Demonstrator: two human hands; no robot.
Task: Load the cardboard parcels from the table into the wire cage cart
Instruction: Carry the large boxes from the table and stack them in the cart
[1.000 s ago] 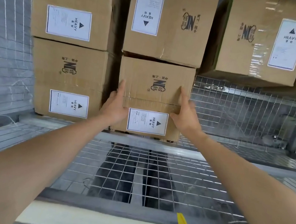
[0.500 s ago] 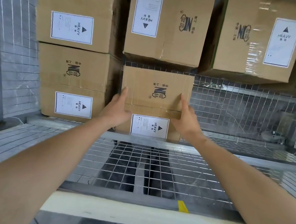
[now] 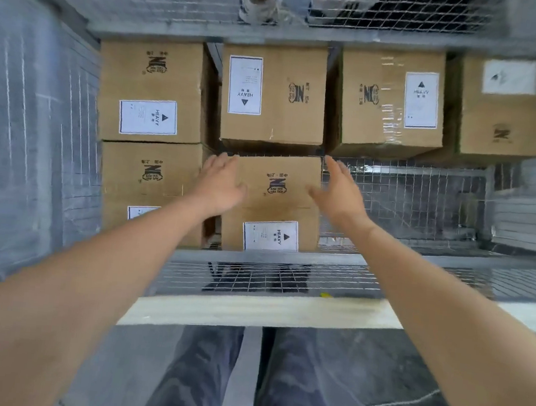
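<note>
- Sitting on the mesh floor of the wire cage cart (image 3: 409, 198), a brown cardboard parcel (image 3: 277, 200) bears a white label.
- Left hand (image 3: 220, 186) and right hand (image 3: 339, 190) flank it, fingers spread, gripping nothing.
- Bare mesh lies open to its right; stacked parcels (image 3: 154, 91) crowd above and left.

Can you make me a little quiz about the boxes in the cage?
1. True or false: the right hand is open, fingers spread.
2. What word is printed on the white label of the parcel between the hands?
3. To the right of that parcel, the cage floor holds: A) another box, B) bare wire mesh, C) a bucket.

Key
1. True. The left hand is open too, at the parcel's left edge.
2. HEAVY.
3. B. The space there is mesh, under the upper boxes.
</note>
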